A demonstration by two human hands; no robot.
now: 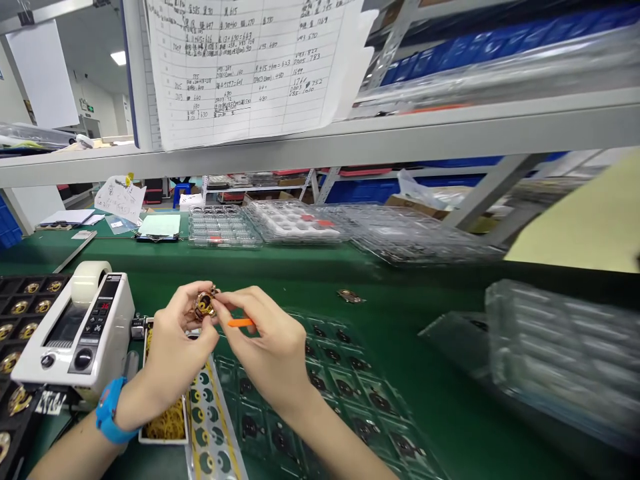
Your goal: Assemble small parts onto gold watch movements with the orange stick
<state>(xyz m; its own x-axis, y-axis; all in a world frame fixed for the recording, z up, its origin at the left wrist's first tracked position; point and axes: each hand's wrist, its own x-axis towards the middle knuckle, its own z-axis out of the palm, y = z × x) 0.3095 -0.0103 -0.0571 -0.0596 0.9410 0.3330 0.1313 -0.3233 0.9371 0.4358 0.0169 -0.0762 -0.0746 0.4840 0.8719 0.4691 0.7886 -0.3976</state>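
Note:
My left hand, with a blue band on its wrist, grips a small round gold-coloured part with a dark middle, much like a watch case. Held up above the table, the part is partly covered by fingers. My right hand is closed around a thin orange stick tool, its thumb and forefinger pinched at the part's right edge. Below the hands lie a strip of yellow-and-clear round stickers and a box of yellow pieces.
A white tape dispenser stands at left, beside a black tray of gold rings. Clear trays with dark parts lie right of my hands. One loose part lies farther back. A grey shelf beam crosses above; stacked clear trays stand right.

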